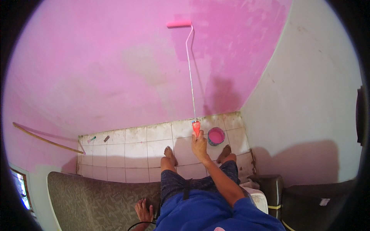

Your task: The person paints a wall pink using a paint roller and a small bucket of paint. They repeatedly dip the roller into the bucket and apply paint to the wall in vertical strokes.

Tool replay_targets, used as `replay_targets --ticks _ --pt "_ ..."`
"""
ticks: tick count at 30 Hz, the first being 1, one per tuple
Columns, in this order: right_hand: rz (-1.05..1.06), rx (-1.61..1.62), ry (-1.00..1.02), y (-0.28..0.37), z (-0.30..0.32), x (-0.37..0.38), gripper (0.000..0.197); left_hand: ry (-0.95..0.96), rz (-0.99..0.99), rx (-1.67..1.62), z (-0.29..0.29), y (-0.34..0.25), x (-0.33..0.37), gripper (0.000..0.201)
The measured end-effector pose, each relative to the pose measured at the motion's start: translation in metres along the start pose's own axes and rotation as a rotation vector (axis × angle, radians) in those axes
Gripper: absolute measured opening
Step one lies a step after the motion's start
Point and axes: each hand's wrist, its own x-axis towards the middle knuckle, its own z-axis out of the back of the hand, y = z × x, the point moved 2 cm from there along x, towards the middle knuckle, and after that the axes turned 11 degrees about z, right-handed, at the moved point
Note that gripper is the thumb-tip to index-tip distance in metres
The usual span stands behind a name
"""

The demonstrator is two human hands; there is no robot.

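My right hand (199,145) is closed around the red grip (196,128) of a long-poled paint roller (190,77). The pink roller head (179,24) presses high on the pink wall (115,69), at the edge of a darker, fresher patch. My left hand (143,211) rests with fingers spread on the edge of a grey patterned mattress (96,200). A small bucket of pink paint (216,136) stands on the tiled floor (127,154) just right of my right hand, between my bare feet and the wall.
A thin wooden stick (46,140) leans along the wall at left. Two small objects (91,139) lie on the tiles by the wall. A pale wall (308,96) meets the pink one at right. Dark furniture (308,204) stands lower right, a window (21,188) lower left.
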Motion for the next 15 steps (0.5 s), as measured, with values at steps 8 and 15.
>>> replay_targets --ticks 8,15 --pt "0.031 -0.044 0.004 -0.048 -0.001 -0.047 0.029 -0.014 -0.019 0.021 -0.001 -0.002 0.003 0.049" --pt "0.059 -0.054 0.008 0.013 0.008 0.021 0.031 -0.013 -0.003 0.065 0.003 -0.003 0.001 0.049"
